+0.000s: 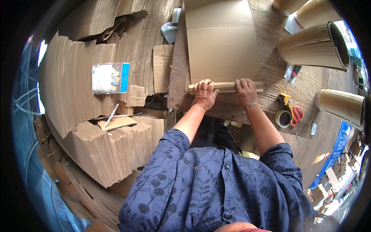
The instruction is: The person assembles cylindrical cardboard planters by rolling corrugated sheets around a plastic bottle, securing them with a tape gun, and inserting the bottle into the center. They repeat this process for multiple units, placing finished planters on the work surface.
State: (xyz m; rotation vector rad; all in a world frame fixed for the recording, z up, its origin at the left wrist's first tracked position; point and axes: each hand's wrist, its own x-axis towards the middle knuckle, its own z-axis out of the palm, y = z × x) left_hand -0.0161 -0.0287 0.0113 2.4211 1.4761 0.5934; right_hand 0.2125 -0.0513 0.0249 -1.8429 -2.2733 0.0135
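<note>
A tan cardboard sheet (223, 46) lies on the wooden table in front of me, with a crease running across its far part. Its near edge is turned up into a narrow fold or roll (225, 86) along the table's front. My left hand (205, 94) is curled over the left part of this edge, fingers bent on top. Toward the right end, my right hand (246, 92) grips the same edge, a bracelet on its wrist. Both thumbs are partly hidden. Right of the hands lie a yellow-and-black tape dispenser (285, 101), a tape roll (283, 118) and red-handled scissors (296, 116).
Tall stacks of cardboard (69, 81) stand at the left, with a clear plastic packet (111, 78) on them. Rolled cardboard bundles (309, 45) lie along the right side. A small cutter-like tool (295, 71) rests beside one bundle. The wooden table (270, 65) ends just below my hands.
</note>
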